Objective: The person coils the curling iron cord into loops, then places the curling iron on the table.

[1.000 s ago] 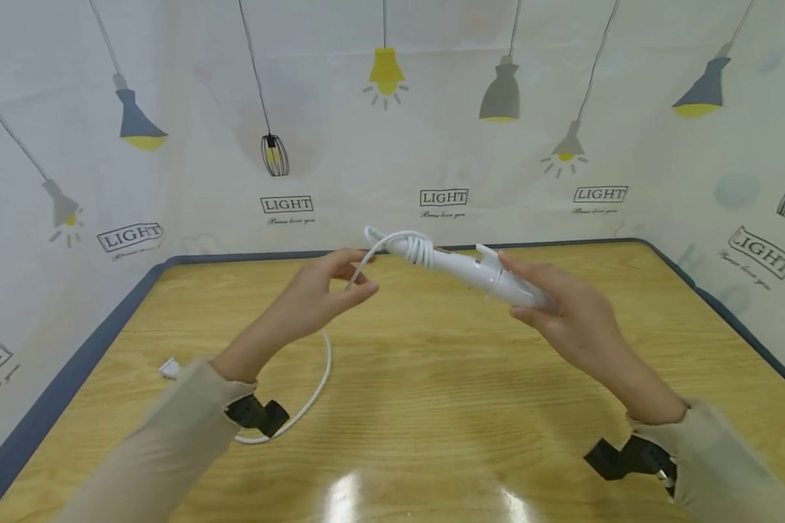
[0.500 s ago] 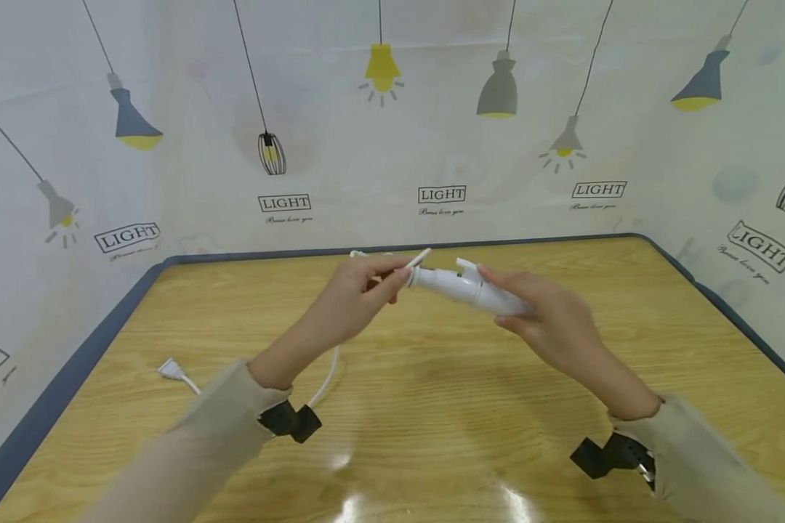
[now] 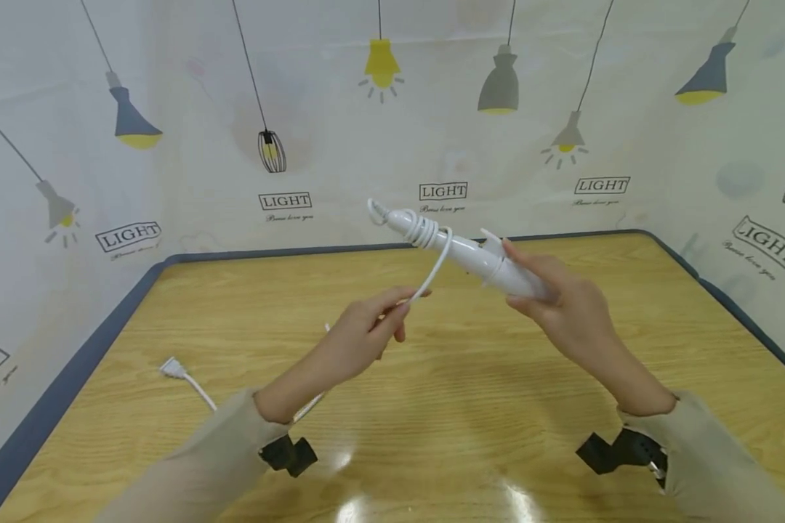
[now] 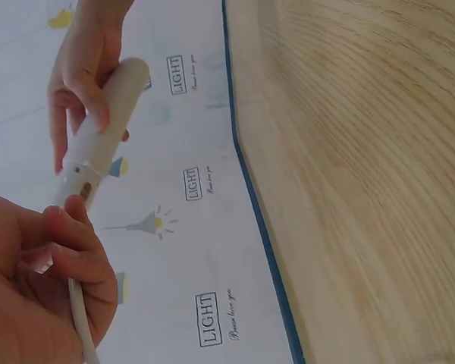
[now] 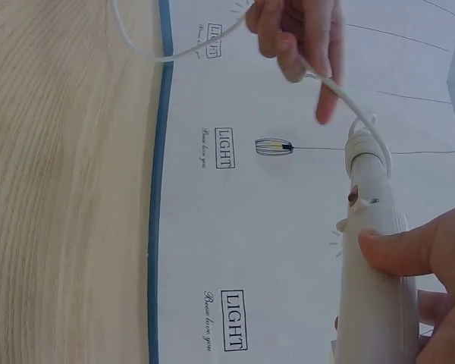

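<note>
A white curling iron [image 3: 467,256] is held above the table, tilted, its cord end up and to the left. My right hand [image 3: 578,323] grips its thick end, thumb and fingers around the barrel, beside a small raised lever [image 3: 493,242]. Several turns of white cord [image 3: 421,229] are wound about the narrower part. Below and left of them, my left hand [image 3: 360,334] pinches the cord between thumb and fingers. In the left wrist view, the cord [image 4: 79,315] runs across the curled fingers. The right wrist view shows the cord coils [image 5: 368,152] close up.
The white plug [image 3: 172,368] lies on the wooden table [image 3: 464,407] at the left, its cord passing under my left forearm. A dark blue edge [image 3: 288,253] borders the table. Behind it stands a wall covering [image 3: 340,145] printed with lamps.
My left hand has carried the cord around the curling iron, from its left side to below it. The curling iron dipped, then rose again. My right hand keeps its hold.
</note>
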`<action>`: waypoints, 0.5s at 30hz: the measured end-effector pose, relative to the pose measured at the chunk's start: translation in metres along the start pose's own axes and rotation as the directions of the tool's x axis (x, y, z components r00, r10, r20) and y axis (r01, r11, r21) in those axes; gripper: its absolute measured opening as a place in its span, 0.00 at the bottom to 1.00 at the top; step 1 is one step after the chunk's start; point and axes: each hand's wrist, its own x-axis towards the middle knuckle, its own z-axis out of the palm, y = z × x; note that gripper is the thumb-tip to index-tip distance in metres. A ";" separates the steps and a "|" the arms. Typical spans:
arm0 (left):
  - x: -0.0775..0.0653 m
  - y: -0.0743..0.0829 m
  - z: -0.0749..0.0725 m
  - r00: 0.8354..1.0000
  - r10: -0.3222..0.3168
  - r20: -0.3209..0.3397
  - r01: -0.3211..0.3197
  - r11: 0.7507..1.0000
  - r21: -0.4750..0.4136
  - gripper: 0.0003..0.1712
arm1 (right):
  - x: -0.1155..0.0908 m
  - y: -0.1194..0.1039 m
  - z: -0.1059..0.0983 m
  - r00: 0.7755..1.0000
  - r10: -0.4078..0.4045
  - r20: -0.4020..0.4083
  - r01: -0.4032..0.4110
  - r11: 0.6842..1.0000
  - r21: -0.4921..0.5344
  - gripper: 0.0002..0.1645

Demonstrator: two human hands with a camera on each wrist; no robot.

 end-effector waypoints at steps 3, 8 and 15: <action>0.004 -0.012 -0.004 0.999 -0.043 -0.024 0.041 0.997 -0.066 0.16 | -0.001 -0.003 -0.006 1.000 0.011 0.002 -0.011 0.999 0.040 0.40; 0.006 -0.020 -0.008 0.991 -0.040 -0.125 0.017 0.985 -0.173 0.15 | -0.003 -0.006 -0.010 1.000 0.022 0.001 -0.022 0.997 0.071 0.40; -0.001 -0.007 -0.006 0.955 0.066 -0.289 -0.136 0.964 -0.228 0.14 | 0.000 -0.008 -0.007 0.998 0.052 0.019 -0.054 0.994 0.097 0.40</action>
